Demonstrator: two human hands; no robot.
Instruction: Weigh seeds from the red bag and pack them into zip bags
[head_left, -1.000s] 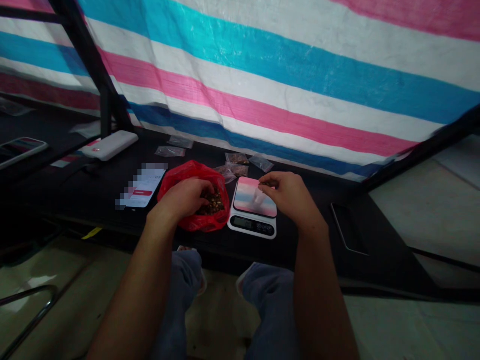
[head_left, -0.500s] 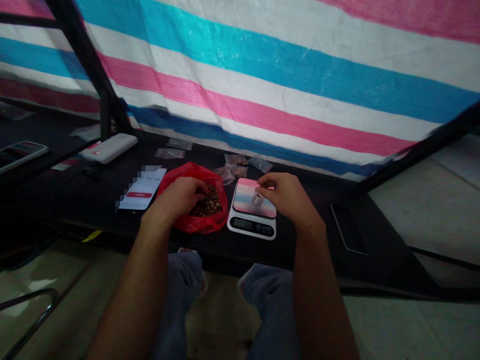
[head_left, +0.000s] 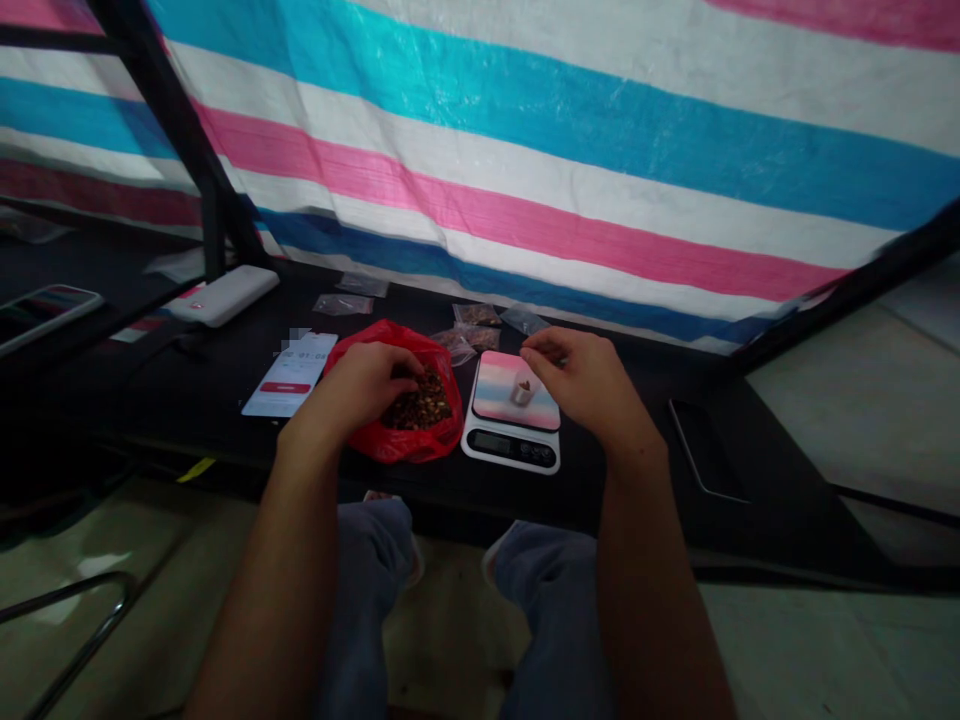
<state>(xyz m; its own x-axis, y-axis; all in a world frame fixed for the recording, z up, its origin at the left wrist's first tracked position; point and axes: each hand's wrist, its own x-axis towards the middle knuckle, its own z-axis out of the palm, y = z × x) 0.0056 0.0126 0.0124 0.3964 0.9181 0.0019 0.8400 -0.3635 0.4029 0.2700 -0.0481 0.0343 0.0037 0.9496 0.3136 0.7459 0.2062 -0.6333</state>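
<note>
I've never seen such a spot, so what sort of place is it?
Perhaps a makeshift work booth: a striped sheet hangs behind a black table, with a small digital scale on it.

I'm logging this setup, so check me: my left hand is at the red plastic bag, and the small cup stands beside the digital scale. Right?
Not quite: the small cup stands on the digital scale, not beside it, as the head view shows. Your left hand is at the red plastic bag.
</note>
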